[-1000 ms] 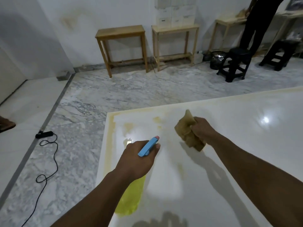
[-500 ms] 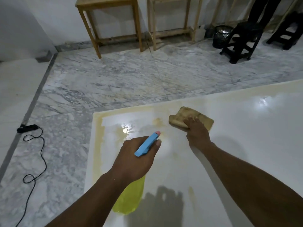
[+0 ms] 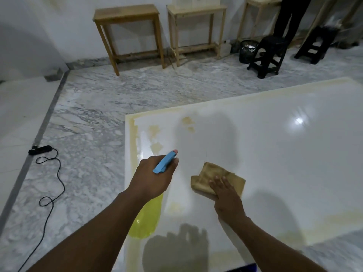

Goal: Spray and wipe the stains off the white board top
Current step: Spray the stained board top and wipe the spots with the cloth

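Note:
A large glossy white board (image 3: 275, 154) lies flat on the marble floor, with yellowish stains (image 3: 155, 138) near its far left corner and along its edges. My left hand (image 3: 153, 177) grips a spray bottle (image 3: 146, 220) with a yellow body and a blue trigger head, its nozzle pointing at the stained corner. My right hand (image 3: 225, 195) presses flat on a tan cloth (image 3: 208, 173) lying on the board, just right of the bottle.
A black power strip with a long cable (image 3: 47, 173) lies on the floor at left. Two wooden tables (image 3: 127, 14) stand against the far wall. Black stools (image 3: 269, 55), a mesh bin (image 3: 248, 51) and a standing person's legs (image 3: 288, 16) are at the back right.
My right hand has drawn the cloth down the board toward me, away from the stains near the far edge. My left hand keeps holding the bottle in much the same place.

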A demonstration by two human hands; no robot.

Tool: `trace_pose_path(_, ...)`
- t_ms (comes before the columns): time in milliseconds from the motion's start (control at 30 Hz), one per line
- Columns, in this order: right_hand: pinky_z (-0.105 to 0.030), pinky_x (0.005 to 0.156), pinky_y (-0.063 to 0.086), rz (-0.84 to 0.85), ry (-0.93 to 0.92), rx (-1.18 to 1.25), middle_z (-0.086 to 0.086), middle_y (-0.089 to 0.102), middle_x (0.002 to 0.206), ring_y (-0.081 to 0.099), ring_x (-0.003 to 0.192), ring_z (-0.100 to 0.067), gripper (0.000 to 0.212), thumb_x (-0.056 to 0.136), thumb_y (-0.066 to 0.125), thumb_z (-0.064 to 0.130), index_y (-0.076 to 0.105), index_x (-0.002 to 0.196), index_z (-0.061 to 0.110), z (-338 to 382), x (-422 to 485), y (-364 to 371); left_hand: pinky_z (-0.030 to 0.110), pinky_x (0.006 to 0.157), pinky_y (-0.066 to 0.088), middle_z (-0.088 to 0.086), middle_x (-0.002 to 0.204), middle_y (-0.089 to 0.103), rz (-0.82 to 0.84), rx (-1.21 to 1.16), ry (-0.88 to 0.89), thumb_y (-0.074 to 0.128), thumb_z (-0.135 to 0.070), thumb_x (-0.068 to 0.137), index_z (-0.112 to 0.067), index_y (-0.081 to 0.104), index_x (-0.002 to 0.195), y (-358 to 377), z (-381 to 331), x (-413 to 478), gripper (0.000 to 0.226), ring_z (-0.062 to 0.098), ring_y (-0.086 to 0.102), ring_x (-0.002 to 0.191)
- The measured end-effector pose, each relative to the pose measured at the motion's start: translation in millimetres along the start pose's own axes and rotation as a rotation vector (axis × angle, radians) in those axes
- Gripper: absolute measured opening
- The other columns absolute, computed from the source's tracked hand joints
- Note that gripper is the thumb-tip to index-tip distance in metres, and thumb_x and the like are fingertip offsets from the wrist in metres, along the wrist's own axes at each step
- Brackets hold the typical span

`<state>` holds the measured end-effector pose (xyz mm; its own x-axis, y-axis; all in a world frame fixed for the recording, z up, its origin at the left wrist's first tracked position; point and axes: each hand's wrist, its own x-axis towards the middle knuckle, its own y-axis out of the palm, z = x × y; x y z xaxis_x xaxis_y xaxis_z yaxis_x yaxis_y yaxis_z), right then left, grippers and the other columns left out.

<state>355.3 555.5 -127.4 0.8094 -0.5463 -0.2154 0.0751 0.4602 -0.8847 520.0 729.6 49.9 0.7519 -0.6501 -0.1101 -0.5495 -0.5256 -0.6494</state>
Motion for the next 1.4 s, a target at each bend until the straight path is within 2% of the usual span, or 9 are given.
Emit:
trace_pose_path(167, -0.040, 0.108, 0.040, 0.035, -0.031, 0.072, -0.007, 0.048, 0.151, 0.036, 0.144, -0.030, 0.056, 0.086, 0.047, 0.009, 0.055, 0.140, 0.022, 10, -91, 10, 0.055, 0.067, 0.064, 0.024, 0.079, 0.072, -0.005, -0.033, -0.048, 0.058, -0.044, 0.106, -0.018, 0.076, 0.099, -13, 12, -77, 0.032, 0.035, 0.072, 0.055)
trace_pose_path(333, -0.029, 0.066, 0.049, 0.221, 0.347, 0.562, -0.011, 0.068, 0.093, 0.066, 0.082, -0.028, 0.019, 0.089, 0.051, 0.006, 0.070, 0.094, 0.007, 20, -72, -57, 0.056, 0.072, 0.063, 0.026, 0.085, 0.074, -0.027, -0.014, -0.026, 0.059, -0.043, 0.105, -0.023, 0.076, 0.096, -27, 2, -95, 0.029, 0.042, 0.072, 0.063)
trace_pose_path(467, -0.045, 0.084, 0.057, 0.410, 0.553, 1.100, -0.025, 0.071, 0.109, 0.069, 0.099, -0.039, 0.028, 0.094, 0.049, 0.010, 0.068, 0.106, -0.007, 15, -23, -107, 0.057, 0.076, 0.062, 0.024, 0.087, 0.073, -0.041, -0.018, -0.025, 0.059, -0.045, 0.105, -0.020, 0.073, 0.089, -37, -3, -70, 0.033, 0.044, 0.071, 0.069)
trace_pose_path(633, -0.053, 0.093, 0.055, 0.364, 0.293, 0.833, -0.024, 0.069, 0.116, 0.068, 0.105, -0.040, 0.041, 0.081, 0.047, -0.003, 0.066, 0.117, 0.004, 45, 107, -144, 0.059, 0.073, 0.061, 0.023, 0.079, 0.068, -0.033, -0.046, -0.003, 0.057, -0.048, 0.105, -0.027, 0.076, 0.101, -45, 11, -10, 0.028, 0.043, 0.069, 0.066)
trace_pose_path(833, -0.038, 0.065, 0.051, 0.037, -0.011, 0.292, -0.013, 0.066, 0.103, 0.062, 0.088, -0.033, 0.030, 0.079, 0.050, 0.005, 0.059, 0.106, 0.014, 106, 283, -167, 0.056, 0.072, 0.064, 0.018, 0.084, 0.074, -0.116, -0.133, -0.076, 0.062, -0.052, 0.101, -0.078, 0.064, 0.086, -60, 32, 73, 0.029, 0.036, 0.070, 0.067)
trace_pose_path(967, -0.039, 0.096, 0.044, 0.090, -0.098, 0.045, -0.012, 0.059, 0.135, 0.056, 0.120, -0.033, 0.048, 0.086, 0.053, 0.023, 0.059, 0.133, 0.021, 110, 356, -115, 0.057, 0.070, 0.062, 0.021, 0.086, 0.073, -0.136, -0.121, -0.072, 0.061, -0.052, 0.100, -0.073, 0.065, 0.082, -66, 40, 108, 0.028, 0.039, 0.069, 0.067)
trace_pose_path(1033, -0.042, 0.109, 0.036, 0.161, -0.076, 0.036, -0.010, 0.050, 0.147, 0.045, 0.135, -0.033, 0.051, 0.088, 0.056, 0.029, 0.055, 0.139, 0.024, 97, 361, -75, 0.057, 0.072, 0.061, 0.020, 0.085, 0.073, -0.127, -0.095, -0.080, 0.061, -0.051, 0.101, -0.063, 0.067, 0.080, -63, 46, 118, 0.025, 0.037, 0.069, 0.065)
trace_pose_path(1167, -0.044, 0.118, 0.021, 0.085, -0.180, -0.106, -0.004, 0.026, 0.163, 0.013, 0.152, -0.031, 0.067, 0.085, 0.051, 0.000, 0.041, 0.148, 0.023, 76, 332, -28, 0.054, 0.074, 0.062, 0.020, 0.085, 0.075, -0.131, -0.084, -0.093, 0.060, -0.048, 0.102, -0.055, 0.065, 0.080, -57, 54, 120, 0.023, 0.034, 0.069, 0.063)
trace_pose_path(1400, -0.043, 0.123, 0.009, 0.029, -0.131, -0.067, 0.002, 0.023, 0.164, 0.006, 0.154, -0.021, 0.076, 0.083, 0.049, -0.004, 0.036, 0.151, 0.027, 63, 194, -3, 0.054, 0.068, 0.065, 0.020, 0.085, 0.075, -0.104, -0.121, -0.079, 0.060, -0.049, 0.102, -0.072, 0.064, 0.084, -57, 49, 76, 0.030, 0.032, 0.072, 0.065)
